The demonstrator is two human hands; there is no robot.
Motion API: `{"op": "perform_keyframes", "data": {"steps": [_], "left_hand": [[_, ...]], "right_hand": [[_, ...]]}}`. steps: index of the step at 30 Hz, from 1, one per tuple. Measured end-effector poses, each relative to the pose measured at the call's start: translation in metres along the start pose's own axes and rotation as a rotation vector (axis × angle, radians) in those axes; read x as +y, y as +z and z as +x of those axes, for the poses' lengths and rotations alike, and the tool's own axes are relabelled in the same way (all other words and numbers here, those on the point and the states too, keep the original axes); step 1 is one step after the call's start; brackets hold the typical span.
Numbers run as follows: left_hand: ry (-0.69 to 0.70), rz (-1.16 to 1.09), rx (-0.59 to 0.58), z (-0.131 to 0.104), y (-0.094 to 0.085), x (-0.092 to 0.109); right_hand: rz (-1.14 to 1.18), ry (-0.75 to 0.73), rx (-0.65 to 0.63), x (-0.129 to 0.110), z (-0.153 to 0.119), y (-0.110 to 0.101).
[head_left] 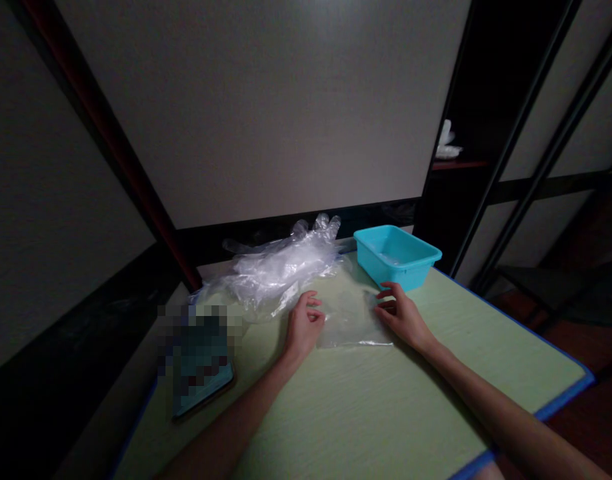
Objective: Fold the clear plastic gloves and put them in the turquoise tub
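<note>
A small clear plastic bag (350,320) lies flat on the pale green table (366,413). My left hand (303,327) rests on the bag's left edge with its fingers curled. At the bag's right edge sits my right hand (403,315), fingertips pinching or pressing the plastic. Behind the hands, a heap of clear plastic gloves (281,267) spreads over the table's far left.
A turquoise plastic tub (397,256) stands at the far right of the table, just behind my right hand. A dark phone-like slab (201,373), partly pixelated, lies at the left edge. The table has a blue rim. A dark shelf frame (491,167) stands to the right.
</note>
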State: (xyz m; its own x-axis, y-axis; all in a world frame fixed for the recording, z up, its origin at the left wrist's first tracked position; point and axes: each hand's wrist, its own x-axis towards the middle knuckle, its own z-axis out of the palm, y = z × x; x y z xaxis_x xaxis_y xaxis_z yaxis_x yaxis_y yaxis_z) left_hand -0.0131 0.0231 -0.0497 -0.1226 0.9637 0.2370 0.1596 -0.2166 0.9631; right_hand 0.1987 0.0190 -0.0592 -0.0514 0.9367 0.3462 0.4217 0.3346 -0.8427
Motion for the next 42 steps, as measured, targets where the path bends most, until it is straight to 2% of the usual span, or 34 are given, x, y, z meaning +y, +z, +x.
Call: {"op": "perform_keyframes", "data": {"steps": [4, 9, 14, 25, 28, 31, 35, 36, 39, 42], "left_hand": [[-0.011, 0.002, -0.002, -0.003, 0.000, 0.005], [-0.017, 0.000, -0.026, -0.004, -0.001, 0.004], [-0.018, -0.013, -0.066, -0.002, -0.002, -0.001], [0.033, -0.063, -0.267, 0.012, -0.005, -0.004], [0.110, 0.014, -0.276, 0.013, -0.006, -0.008], [0.181, 0.147, -0.224, 0.009, -0.007, -0.010], [0.255, 0.364, -0.183, -0.009, -0.015, 0.002], [0.310, 0.436, -0.210, -0.017, -0.017, 0.008], [0.514, 0.708, -0.474, -0.042, -0.022, 0.027], [0.566, 0.915, -0.620, -0.060, -0.022, 0.035]], "right_hand": [[0.005, 0.017, 0.022, 0.004, 0.005, -0.001], [-0.160, -0.083, -0.022, 0.006, 0.017, -0.002], [-0.207, -0.130, -0.040, 0.006, 0.020, 0.002], [-0.270, -0.188, -0.043, 0.008, 0.020, 0.003], [-0.293, -0.206, -0.042, 0.007, 0.019, 0.003], [-0.341, -0.276, -0.036, 0.004, 0.017, 0.001], [-0.386, -0.328, -0.022, -0.013, -0.001, -0.009], [-0.403, -0.326, -0.045, -0.019, -0.009, -0.012], [-0.519, -0.329, -0.219, -0.036, -0.037, -0.018], [-0.670, -0.381, -0.375, -0.042, -0.062, -0.018]]}}
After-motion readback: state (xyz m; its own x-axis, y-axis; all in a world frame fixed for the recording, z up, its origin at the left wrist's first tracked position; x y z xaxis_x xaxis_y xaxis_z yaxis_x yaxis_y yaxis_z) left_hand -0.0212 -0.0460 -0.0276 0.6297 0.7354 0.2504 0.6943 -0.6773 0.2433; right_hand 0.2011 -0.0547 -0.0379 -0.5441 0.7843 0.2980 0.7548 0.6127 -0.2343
